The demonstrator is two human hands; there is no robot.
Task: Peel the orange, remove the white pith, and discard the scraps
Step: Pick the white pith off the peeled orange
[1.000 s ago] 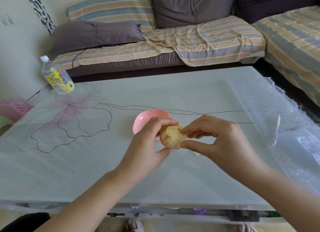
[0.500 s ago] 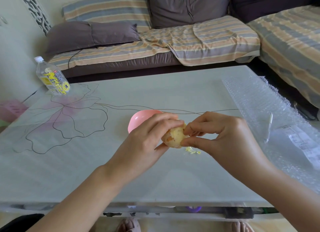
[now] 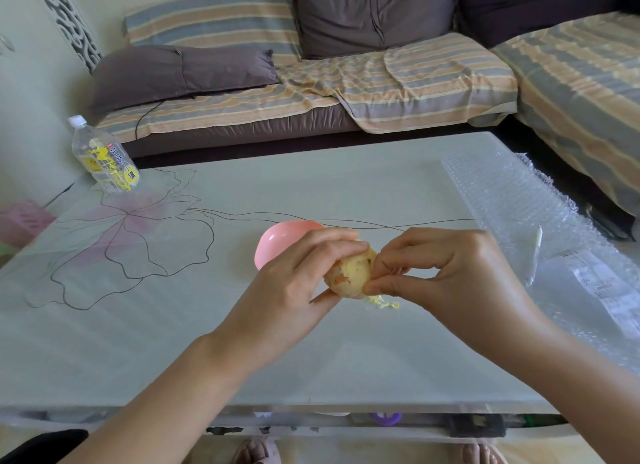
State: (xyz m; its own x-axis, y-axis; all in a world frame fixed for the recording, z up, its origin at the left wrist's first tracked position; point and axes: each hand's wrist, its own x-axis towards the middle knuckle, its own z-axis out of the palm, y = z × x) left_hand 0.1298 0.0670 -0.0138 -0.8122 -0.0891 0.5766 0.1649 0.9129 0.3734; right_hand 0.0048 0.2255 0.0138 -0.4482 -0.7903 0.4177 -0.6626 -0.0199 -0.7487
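Already stripped of its rind, the orange [image 3: 349, 273] is held above the table [image 3: 311, 193] in the curled fingers of the left hand [image 3: 298, 283], while the right hand [image 3: 446, 273] pinches at pale pith on the fruit's right side. Small yellowish scraps [image 3: 382, 302] lie on the table just below the fruit, a pink bowl [image 3: 277, 242] sits just behind the left hand, and a plastic bottle [image 3: 104, 158] stands at the far left corner.

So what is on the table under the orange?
A few pale pith scraps lie on the table just below the orange. The right hand covers the surface beside them, so any more there are hidden.
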